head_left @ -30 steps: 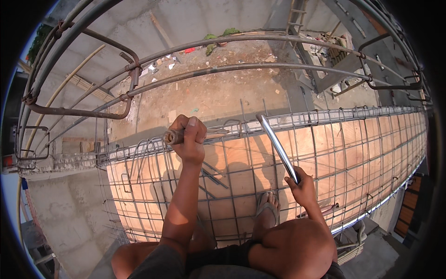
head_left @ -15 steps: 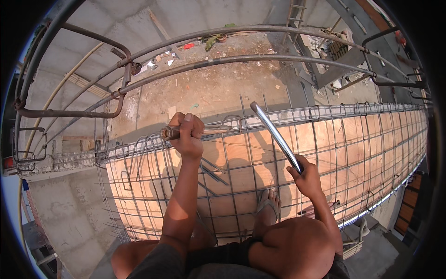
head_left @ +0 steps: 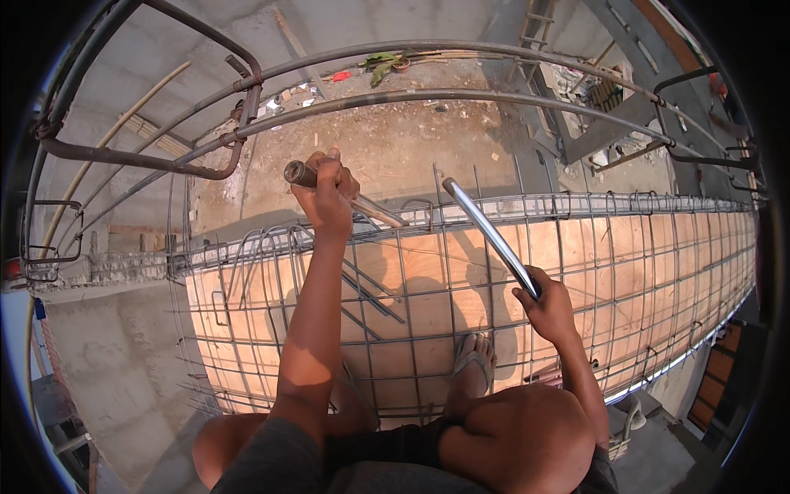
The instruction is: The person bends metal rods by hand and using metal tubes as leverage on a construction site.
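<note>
Okay, both your hands are full. Your left hand [head_left: 327,191] is a tight fist around a brown rod [head_left: 299,174], thumb on top; the rod's thick round end pokes out left, its thinner end slants down to the right, above the edge of the rebar grid [head_left: 401,263]. Can't tell whether that tip touches steel. Your right hand [head_left: 550,306] has its fingers curled round the lower end of a shiny metal tube [head_left: 492,237], which tilts up and left over the grid, well apart from the rod. Below the bars lies plywood sheeting [head_left: 584,263]; a few loose steel bars [head_left: 372,298] lie between your forearms. Your sandalled foot [head_left: 472,369] is near your right knee [head_left: 527,432]. Long curved bars [head_left: 444,94] cross farther out, and beyond them sits a potted plant [head_left: 401,65] on debris-strewn ground [head_left: 387,148].
</note>
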`<state>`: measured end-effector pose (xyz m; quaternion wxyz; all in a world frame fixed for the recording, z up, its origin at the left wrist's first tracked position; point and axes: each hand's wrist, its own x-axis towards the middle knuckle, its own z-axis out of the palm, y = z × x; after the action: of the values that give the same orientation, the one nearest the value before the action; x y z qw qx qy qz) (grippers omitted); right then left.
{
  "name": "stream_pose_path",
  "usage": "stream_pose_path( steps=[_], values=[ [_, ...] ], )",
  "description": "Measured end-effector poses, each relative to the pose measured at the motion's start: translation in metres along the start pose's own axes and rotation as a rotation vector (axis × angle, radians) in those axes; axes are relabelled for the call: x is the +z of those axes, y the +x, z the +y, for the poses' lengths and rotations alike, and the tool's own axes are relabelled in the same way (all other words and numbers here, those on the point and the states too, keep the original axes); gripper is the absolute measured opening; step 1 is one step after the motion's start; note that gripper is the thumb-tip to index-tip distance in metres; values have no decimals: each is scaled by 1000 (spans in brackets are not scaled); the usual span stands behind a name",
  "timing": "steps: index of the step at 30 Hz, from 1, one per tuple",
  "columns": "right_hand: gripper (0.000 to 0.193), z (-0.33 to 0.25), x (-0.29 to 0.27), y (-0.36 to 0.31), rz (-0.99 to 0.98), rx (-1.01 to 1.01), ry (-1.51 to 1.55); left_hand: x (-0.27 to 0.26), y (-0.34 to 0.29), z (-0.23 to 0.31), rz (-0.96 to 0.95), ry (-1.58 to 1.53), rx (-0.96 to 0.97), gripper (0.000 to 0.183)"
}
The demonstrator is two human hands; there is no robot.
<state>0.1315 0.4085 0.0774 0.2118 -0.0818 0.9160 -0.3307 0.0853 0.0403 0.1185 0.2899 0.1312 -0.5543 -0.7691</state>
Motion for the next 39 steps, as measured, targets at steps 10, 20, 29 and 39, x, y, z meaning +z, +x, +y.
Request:
stream_pose_path(
  steps=[10, 20, 29, 39],
  values=[
    [36, -32, -28, 25, 6, -93, -152, 10, 36, -9, 23, 8, -153, 30],
    [37, -46, -37, 37, -81, -129, -288, -10, 8, -5, -162, -17, -103, 36],
    [39, -34, -11, 18, -78, -5, -114, -16, -20, -2, 18, -38, 33, 34],
    [46, -19, 3, -7, -107, 110, -76, 0, -36, 0, -59, -105, 68, 38]
  ],
)
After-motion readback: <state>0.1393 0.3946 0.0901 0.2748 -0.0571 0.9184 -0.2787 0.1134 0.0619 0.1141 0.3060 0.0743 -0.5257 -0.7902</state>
